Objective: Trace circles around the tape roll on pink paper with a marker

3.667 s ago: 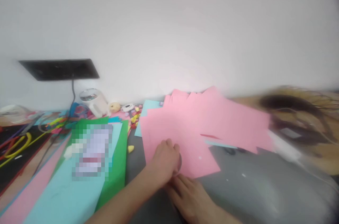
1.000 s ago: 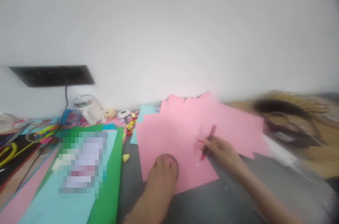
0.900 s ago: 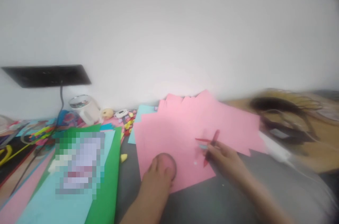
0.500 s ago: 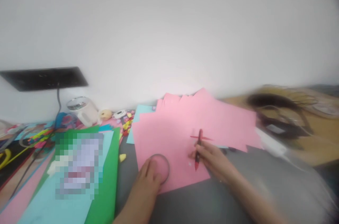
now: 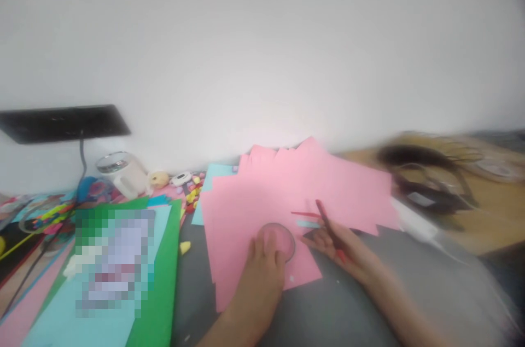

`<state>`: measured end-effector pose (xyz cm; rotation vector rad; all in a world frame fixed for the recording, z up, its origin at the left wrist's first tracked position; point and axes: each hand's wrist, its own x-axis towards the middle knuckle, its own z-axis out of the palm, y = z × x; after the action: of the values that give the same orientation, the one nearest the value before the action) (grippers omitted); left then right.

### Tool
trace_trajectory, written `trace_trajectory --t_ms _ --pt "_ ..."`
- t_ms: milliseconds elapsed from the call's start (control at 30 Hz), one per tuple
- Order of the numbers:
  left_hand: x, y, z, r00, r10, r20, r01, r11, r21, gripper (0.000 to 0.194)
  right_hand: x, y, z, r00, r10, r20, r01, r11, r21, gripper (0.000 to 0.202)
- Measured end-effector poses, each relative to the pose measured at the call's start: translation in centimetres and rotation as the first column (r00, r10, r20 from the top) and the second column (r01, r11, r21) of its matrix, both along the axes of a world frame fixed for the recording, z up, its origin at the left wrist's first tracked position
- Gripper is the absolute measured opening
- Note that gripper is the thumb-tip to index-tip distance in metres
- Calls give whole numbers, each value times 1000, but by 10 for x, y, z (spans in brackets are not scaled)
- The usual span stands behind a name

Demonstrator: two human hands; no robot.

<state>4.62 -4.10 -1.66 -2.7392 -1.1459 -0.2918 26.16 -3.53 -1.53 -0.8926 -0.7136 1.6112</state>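
Pink paper sheets (image 5: 246, 204) lie overlapping on the grey mat. A thin dark ring (image 5: 293, 243) rests on the front sheet, with my left hand (image 5: 266, 259) over its left side, fingertips down inside it. My right hand (image 5: 344, 248), just right of the ring, holds a red and dark pen (image 5: 328, 221) that slants across the palm. Beyond the pen a thin red strip (image 5: 304, 214) shows over the paper.
Green (image 5: 166, 287) and light blue sheets lie at the left, partly under a pixelated patch. A white mug (image 5: 128, 174) and small colourful pieces (image 5: 193, 194) stand behind. Dark headphones (image 5: 430, 183) and a white device (image 5: 414, 221) are at the right.
My left hand and the ring have moved right across the paper. The pen has tilted in my right hand, which has shifted slightly right.
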Motion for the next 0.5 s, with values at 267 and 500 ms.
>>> trace_trajectory --t_ms 267,500 --pt "7 -2 -15 982 -70 173 64 997 41 17 1 -2 -5 997 17 -76 -15 1000 24 20" --pt "-2 0 -33 949 -95 301 74 994 82 15 1 -6 -8 999 -25 -24 26 999 42 19"
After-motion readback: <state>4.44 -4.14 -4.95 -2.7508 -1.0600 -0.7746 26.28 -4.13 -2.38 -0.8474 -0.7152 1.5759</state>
